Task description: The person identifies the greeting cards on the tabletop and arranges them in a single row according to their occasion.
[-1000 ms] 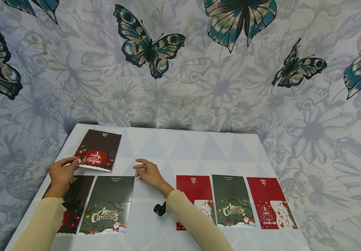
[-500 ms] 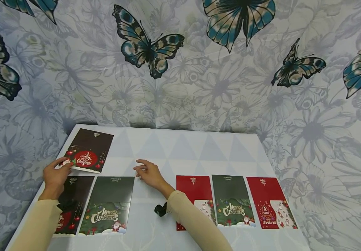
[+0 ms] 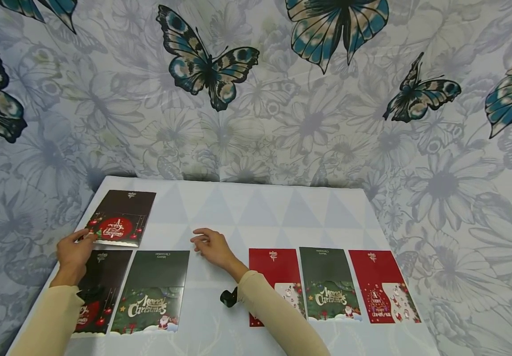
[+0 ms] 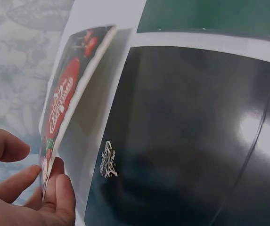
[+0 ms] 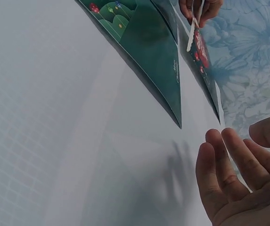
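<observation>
At the table's back left corner my left hand pinches the near left corner of a dark brown Christmas card with a red circle on it. In the left wrist view the card stands tilted, its pale scalloped edge raised off the table, with fingers on both sides. Just nearer lies another dark card, partly hidden by the left arm. Beside it is a green Merry Christmas card. My right hand holds nothing, hovering over the table with its fingers extended.
On the right half of the white table lie a red card, partly behind the right sleeve, a green card and another red card. A small black object sits by the right cuff. A butterfly-print cloth rises behind.
My left hand has shifted left with the dark brown card, which has turned straighter and come slightly nearer. My right hand has stayed almost in place.
</observation>
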### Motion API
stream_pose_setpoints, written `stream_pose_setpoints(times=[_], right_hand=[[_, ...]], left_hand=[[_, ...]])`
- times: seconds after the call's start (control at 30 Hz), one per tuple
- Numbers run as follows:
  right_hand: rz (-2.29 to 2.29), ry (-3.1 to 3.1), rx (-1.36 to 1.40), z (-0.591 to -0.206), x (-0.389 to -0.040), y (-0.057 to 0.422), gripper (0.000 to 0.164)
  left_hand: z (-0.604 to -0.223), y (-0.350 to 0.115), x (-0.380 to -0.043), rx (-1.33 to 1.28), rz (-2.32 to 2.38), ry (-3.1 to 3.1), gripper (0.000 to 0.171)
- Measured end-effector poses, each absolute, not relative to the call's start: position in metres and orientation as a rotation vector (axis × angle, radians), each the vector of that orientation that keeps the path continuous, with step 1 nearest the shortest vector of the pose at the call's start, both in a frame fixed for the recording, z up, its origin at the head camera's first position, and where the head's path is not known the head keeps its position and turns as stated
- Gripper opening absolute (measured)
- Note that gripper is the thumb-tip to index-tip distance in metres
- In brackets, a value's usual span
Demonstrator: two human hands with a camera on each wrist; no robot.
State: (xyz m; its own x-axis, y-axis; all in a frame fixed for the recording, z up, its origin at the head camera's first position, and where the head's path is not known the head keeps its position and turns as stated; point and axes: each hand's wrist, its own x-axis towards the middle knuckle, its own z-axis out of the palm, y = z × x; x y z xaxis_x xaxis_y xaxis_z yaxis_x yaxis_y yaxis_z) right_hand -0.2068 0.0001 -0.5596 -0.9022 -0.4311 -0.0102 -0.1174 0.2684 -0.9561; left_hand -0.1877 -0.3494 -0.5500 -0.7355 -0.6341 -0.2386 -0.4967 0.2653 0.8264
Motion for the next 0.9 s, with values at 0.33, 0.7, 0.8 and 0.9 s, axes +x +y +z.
stream_pose_setpoints(times=[0.33,0.7,0.8,0.9], right_hand=[[-1.628,2.306,-0.525,-0.56,-0.2072,0.0003,0.029],[-1.621,2.297,-0.52,-0.5593,-0.2069,-0.0007,0.029],[-1.616,2.302,-0.519,-0.5587,-0.2067,-0.0009,0.029],[-1.617,2.302,-0.51,-0.5578,-0.2057,-0.0012,0.029]], left_hand=[[-0.5519,-0.3546,-0.1856,1.064,-1.406,-2.496,0.052],[-0.5556,-0.3561,-0.1829,1.025,-1.431,-2.515,0.052],[-0.5562,-0.3575,-0.1826,1.044,-1.448,-2.513,0.055],[-0.5556,-0.3593,-0.182,1.053,-1.483,-2.506,0.058]])
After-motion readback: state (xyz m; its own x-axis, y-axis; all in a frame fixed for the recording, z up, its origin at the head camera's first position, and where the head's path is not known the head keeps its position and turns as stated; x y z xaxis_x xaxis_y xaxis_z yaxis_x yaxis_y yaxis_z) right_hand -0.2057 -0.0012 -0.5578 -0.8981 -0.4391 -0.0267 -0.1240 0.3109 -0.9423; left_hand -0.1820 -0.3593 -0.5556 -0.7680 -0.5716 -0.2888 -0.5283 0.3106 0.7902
